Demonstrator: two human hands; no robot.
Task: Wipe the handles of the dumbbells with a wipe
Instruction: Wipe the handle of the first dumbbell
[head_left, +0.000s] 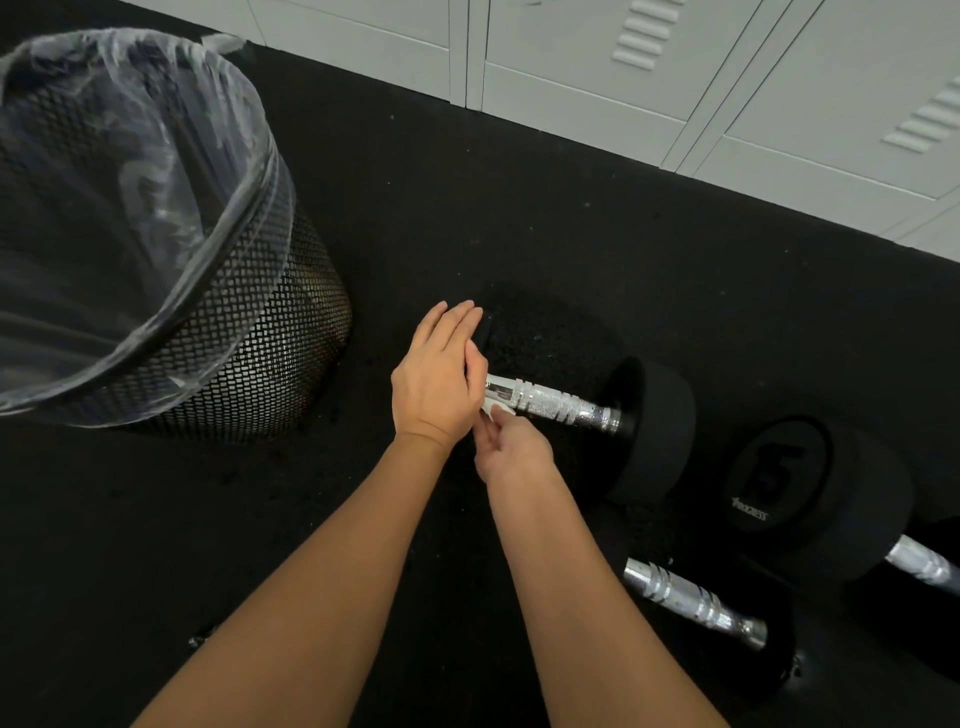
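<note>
While left hand (439, 374) rests flat on dumbbell (566, 405), right hand (511, 441) grip pinches wipe (497, 410).

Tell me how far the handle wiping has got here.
Nothing looks finished. In hand: the right hand pinches the white wipe at the first dumbbell handle, the left hand flat against its end. Left: two more handles, nearest and rightmost.

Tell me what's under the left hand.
The left hand lies flat with straight fingers over the near end of a dumbbell's chrome handle. A bit of white wipe pokes out beneath, pinched by the right hand. That dumbbell's near head is hidden.
</note>
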